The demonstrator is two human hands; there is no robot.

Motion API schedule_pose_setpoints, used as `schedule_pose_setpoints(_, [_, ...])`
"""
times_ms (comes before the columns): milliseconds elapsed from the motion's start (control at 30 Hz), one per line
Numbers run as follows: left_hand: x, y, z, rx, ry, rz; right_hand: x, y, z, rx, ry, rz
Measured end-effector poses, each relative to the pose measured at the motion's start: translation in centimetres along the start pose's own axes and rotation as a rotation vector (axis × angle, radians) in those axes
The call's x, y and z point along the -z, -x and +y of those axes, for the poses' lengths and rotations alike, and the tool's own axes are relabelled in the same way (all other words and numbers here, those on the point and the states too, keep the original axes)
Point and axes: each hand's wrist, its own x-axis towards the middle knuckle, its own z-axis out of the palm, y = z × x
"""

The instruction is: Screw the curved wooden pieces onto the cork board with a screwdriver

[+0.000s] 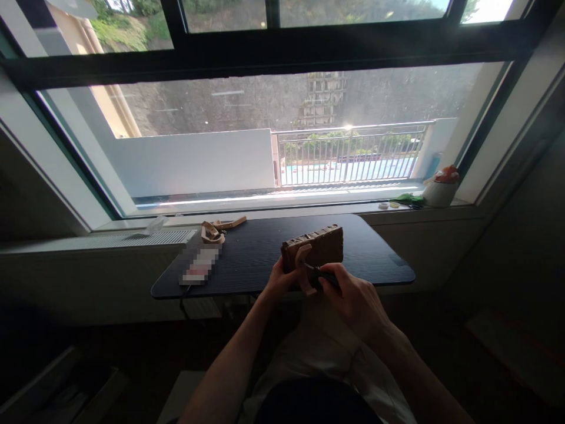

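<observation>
My left hand [279, 279] grips the left end of a brown wooden box-like assembly [316, 245], held just above the near edge of a dark tabletop [260, 247]. A light wooden piece [303, 268] hangs at the box's front. My right hand [348, 294] is closed round a small dark-handled tool [324, 275], whose tip touches that wooden piece.
Loose wooden parts [218, 228] and a blurred flat object [200, 265] lie on the table's left side. A large window is behind the table. On the sill at the right stand a white pot [441, 187] and green bits [408, 199]. My lap is below the table.
</observation>
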Motion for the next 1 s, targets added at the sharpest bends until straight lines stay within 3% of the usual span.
schedule_pose_setpoints(200, [0.07, -0.01, -0.15, 0.012, -0.009, 0.007, 0.1, -0.2, 0.32, -0.112, 0.01, -0.012])
schedule_pose_setpoints(500, [0.18, -0.04, -0.35, -0.029, -0.031, -0.018, -0.12, 0.14, -0.18, 0.039, -0.042, 0.032])
schedule_pose_setpoints(767, [0.07, -0.07, -0.27, 0.01, 0.007, -0.009, -0.23, 0.09, 0.35, -0.128, -0.035, 0.001])
schedule_pose_setpoints(1000, [-0.03, -0.01, -0.06, 0.013, -0.026, 0.032, -0.3, 0.32, -0.22, 0.034, -0.068, 0.024])
